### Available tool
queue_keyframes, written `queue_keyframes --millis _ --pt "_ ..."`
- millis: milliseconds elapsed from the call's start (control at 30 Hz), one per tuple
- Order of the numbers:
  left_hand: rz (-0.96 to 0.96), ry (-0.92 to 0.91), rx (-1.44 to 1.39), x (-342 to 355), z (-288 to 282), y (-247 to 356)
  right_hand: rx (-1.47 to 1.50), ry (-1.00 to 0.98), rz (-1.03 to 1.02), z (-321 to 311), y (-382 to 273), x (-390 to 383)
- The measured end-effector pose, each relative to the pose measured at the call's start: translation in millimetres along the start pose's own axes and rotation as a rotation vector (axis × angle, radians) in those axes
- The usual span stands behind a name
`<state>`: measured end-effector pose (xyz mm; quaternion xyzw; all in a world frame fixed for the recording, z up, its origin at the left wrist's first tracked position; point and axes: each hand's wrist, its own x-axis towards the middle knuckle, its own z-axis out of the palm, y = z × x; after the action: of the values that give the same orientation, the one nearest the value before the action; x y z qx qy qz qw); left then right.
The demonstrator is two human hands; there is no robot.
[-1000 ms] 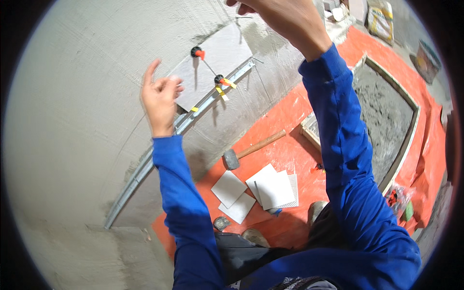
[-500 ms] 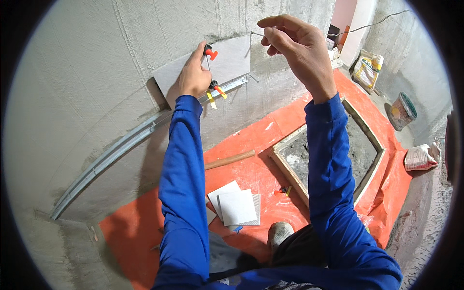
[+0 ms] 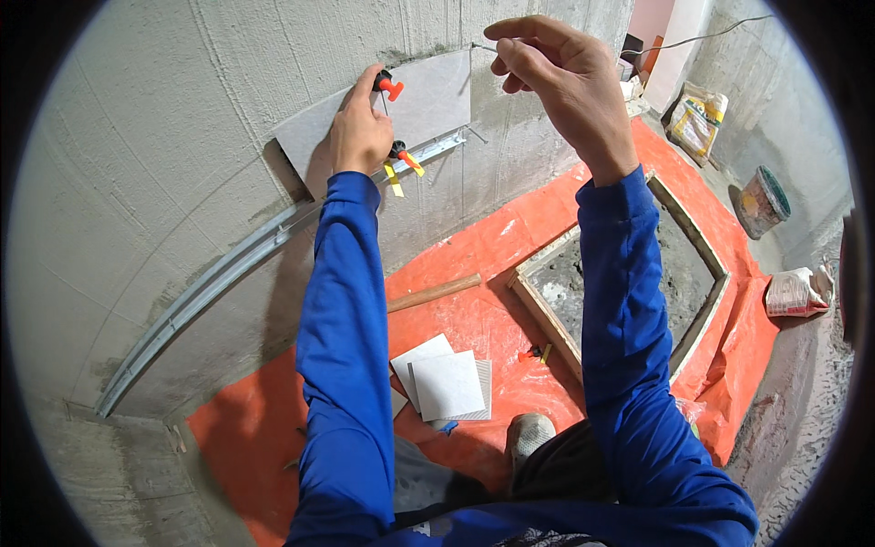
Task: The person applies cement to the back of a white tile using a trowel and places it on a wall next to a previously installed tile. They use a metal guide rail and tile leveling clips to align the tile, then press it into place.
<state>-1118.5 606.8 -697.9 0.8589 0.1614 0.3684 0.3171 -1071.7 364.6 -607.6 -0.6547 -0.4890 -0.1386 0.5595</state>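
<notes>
- Upper centre of the frame: 2 pale-grey, flat, four-sided tiles stand against the rough grey plastered wall, above a long silvery metal rail.
- 2 black-and-red plastic clamps sit along their seam.
- The left hand rests on the left-hand tile, index finger just beside the upper clamp; hidden fingers leave its grip impossible to tell.
- The right hand, upper right of centre, is half-curled near a thin dark pin; whether it pinches anything cannot be told.
- Step in hand, seemingly: aligning the left-hand tile. The next move calls for steady, even pressure.
</notes>
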Motion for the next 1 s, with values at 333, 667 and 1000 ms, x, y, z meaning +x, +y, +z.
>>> queue_keyframes --millis 333,667,1000 --pt "0.028 0.070 0.053 3.1 4.9 -1.2 -0.004 0.007 -0.006 -5.7 12.5 -0.7" --pt "0.023 0.093 0.064 4.8 6.4 0.5 0.027 0.036 -0.018 10.2 14.2 -2.1" --pt "0.083 0.115 0.056 -8.8 9.7 0.6 0.044 0.108 0.221 84.0 57.4 -2.2"
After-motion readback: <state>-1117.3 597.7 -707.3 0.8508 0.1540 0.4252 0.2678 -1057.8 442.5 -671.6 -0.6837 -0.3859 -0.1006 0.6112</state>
